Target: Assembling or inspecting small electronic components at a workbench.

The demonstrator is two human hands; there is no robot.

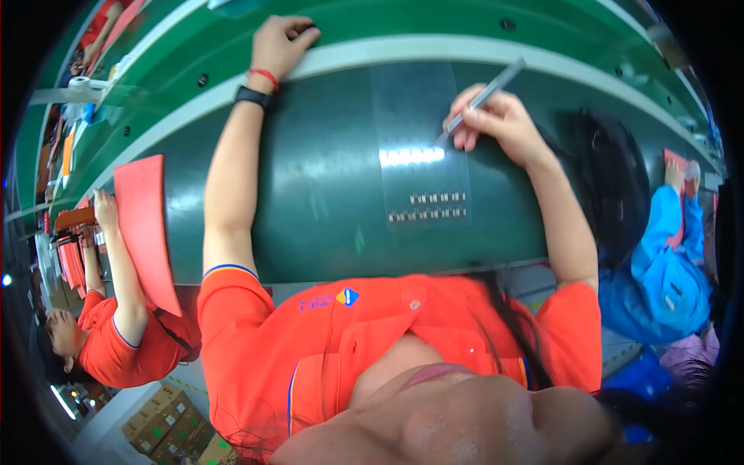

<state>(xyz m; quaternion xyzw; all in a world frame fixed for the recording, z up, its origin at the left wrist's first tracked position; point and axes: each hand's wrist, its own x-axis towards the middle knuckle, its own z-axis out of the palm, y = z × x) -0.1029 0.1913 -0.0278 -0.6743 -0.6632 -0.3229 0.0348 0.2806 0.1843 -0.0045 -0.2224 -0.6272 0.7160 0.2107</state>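
A slim silver pair of tweezers [490, 91] is gripped in my right hand [496, 124], its tip slanting down to the left. That tip hovers over or touches a clear plastic sheet [415, 97] on the dark green tabletop [318, 201]; I cannot tell which. Rows of tiny light and dark pieces [428, 215] are lined up on the sheet's near part, and glare covers a patch above them. My left hand [283, 46] reaches out over the green belt [387, 17] beyond the pale rail. Its fingers are curled around a small black part [306, 31], mostly hidden by them.
Small black parts [507, 25] lie spaced along the belt. A black bag-like item [612, 182] sits right of my right arm. To the left is a red mat [142, 225] beside a co-worker in red [136, 341]. Someone in blue [666, 271] works at right.
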